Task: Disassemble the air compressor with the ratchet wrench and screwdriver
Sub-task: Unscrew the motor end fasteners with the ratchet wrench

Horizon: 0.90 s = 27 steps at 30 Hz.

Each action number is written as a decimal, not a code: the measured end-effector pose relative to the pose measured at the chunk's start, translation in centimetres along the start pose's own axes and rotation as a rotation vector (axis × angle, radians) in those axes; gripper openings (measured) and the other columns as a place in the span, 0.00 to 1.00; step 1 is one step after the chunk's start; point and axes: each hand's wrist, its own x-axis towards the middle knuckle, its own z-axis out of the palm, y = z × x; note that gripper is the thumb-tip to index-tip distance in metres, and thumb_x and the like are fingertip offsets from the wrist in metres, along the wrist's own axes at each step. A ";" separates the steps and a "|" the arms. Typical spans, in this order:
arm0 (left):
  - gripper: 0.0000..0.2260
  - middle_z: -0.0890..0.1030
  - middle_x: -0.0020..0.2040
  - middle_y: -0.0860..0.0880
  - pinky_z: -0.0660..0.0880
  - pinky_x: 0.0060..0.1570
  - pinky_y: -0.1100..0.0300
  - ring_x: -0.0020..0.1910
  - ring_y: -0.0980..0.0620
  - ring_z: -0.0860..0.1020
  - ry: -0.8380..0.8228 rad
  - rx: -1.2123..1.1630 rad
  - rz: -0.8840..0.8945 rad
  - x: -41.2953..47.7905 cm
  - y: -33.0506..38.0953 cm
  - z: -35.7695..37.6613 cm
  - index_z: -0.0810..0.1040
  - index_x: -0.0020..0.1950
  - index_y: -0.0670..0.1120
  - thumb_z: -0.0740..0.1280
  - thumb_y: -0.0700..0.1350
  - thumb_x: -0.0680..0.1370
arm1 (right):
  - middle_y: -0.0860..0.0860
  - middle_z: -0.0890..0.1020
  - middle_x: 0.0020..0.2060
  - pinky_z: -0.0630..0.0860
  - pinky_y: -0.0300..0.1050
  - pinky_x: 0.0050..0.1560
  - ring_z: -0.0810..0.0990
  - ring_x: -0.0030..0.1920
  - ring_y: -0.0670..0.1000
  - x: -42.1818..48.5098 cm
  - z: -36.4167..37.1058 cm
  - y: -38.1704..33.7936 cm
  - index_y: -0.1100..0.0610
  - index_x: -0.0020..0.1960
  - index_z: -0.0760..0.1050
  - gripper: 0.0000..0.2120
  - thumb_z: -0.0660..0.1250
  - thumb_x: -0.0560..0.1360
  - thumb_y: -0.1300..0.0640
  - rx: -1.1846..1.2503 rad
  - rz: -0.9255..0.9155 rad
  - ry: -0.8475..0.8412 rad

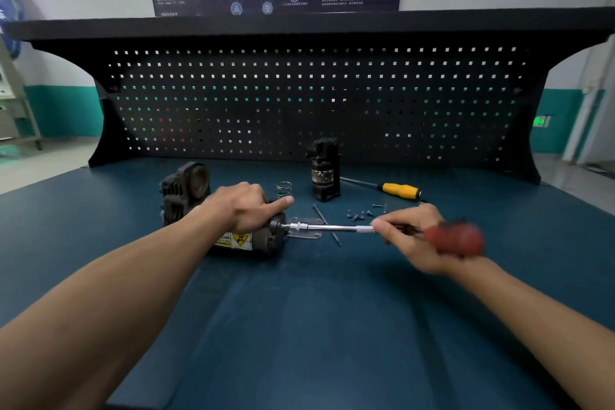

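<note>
Gripping the air compressor (263,236) from above, my left hand (246,206) curls over its motor body and hides most of the top, with the index finger stretched out. Right of the compressor, my right hand (412,236) pinches the ratchet wrench (332,227), whose shaft meets the compressor's end. Its red handle (456,238) is motion-blurred, so I cannot make out its shape. Behind the compressor stand 1 spring (284,189) and 1 black canister (326,170). Further right lie the yellow screwdriver (399,190) and small screws (361,213), too tiny to count.

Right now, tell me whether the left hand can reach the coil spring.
Probably yes: the left hand holds the compressor, and the coil spring stands just beyond its fingers, nothing between.
</note>
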 end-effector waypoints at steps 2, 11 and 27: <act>0.45 0.79 0.33 0.49 0.66 0.33 0.56 0.36 0.50 0.77 -0.004 0.004 0.000 0.0 -0.1 0.1 0.79 0.35 0.45 0.39 0.81 0.67 | 0.48 0.82 0.28 0.66 0.30 0.28 0.73 0.25 0.42 0.2 -0.2 -1.1 0.46 0.37 0.84 0.20 0.63 0.80 0.40 0.177 0.297 -0.078; 0.44 0.78 0.32 0.49 0.69 0.36 0.54 0.37 0.49 0.76 0.004 -0.005 0.000 0.1 -0.3 0.2 0.77 0.33 0.45 0.39 0.80 0.67 | 0.60 0.79 0.31 0.59 0.35 0.21 0.64 0.20 0.48 0.9 -0.6 -2.0 0.56 0.41 0.85 0.29 0.59 0.79 0.34 0.692 1.005 -0.196; 0.39 0.77 0.30 0.50 0.64 0.33 0.56 0.34 0.52 0.75 0.028 -0.031 0.003 -0.2 0.0 0.0 0.72 0.28 0.46 0.43 0.78 0.71 | 0.58 0.78 0.30 0.55 0.34 0.20 0.61 0.18 0.46 0.8 -0.2 -2.1 0.57 0.43 0.82 0.24 0.65 0.77 0.37 0.807 1.036 -0.219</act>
